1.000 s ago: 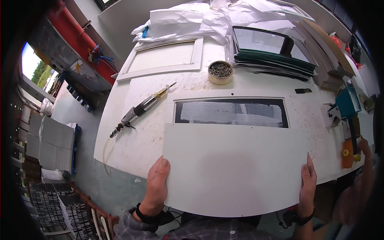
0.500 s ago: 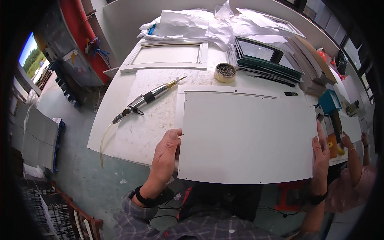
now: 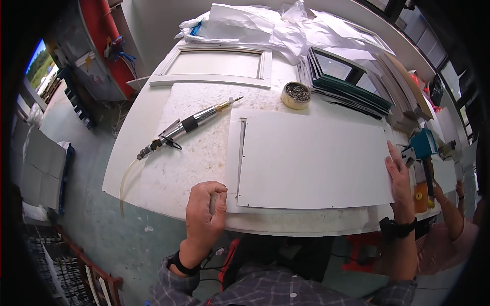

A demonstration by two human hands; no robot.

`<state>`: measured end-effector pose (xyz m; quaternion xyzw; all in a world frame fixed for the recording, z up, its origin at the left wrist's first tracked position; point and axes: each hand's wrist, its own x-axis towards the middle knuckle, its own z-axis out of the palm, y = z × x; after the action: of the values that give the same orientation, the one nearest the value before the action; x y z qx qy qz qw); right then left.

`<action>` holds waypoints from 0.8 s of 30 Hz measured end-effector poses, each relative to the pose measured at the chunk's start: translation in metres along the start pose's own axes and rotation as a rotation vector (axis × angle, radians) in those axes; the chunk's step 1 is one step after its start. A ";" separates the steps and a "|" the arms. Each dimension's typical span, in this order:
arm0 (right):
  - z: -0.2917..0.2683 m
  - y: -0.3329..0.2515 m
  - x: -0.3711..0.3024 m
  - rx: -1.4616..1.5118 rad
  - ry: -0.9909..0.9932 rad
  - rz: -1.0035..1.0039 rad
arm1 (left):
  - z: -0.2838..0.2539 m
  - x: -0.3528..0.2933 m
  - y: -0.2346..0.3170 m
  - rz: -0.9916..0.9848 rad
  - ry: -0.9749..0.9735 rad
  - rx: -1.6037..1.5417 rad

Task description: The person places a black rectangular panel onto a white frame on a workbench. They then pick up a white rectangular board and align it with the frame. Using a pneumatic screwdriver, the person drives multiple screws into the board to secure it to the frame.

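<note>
You've got open surface lower left of frame; air screwdriver blocks diag. above it, screw tin & frame stack crowd upper right.

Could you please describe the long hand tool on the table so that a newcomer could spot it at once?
Start at the white table. Left of the white panel lies a driver, set aslant. It is the only slim silver thing there, with a black band, a brass tip and a clear hose trailing off the table's edge.

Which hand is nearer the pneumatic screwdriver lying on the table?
Left. The left hand is curled at the table's near edge, just below the pneumatic screwdriver; the right hand rests across the white panel.
</note>
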<state>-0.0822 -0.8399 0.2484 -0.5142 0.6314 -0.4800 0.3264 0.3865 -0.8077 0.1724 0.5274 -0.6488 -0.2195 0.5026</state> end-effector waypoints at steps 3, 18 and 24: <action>0.007 0.001 0.007 -0.013 -0.008 0.016 | -0.001 0.002 0.001 0.060 -0.014 0.063; 0.020 0.000 0.024 -0.122 -0.004 0.016 | -0.002 0.002 0.000 0.114 -0.043 0.111; 0.017 0.012 0.032 -0.163 0.002 0.007 | -0.001 0.000 -0.001 0.103 -0.079 0.097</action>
<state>-0.0791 -0.8752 0.2343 -0.5362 0.6705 -0.4265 0.2846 0.3880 -0.8082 0.1718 0.5079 -0.7044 -0.1825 0.4611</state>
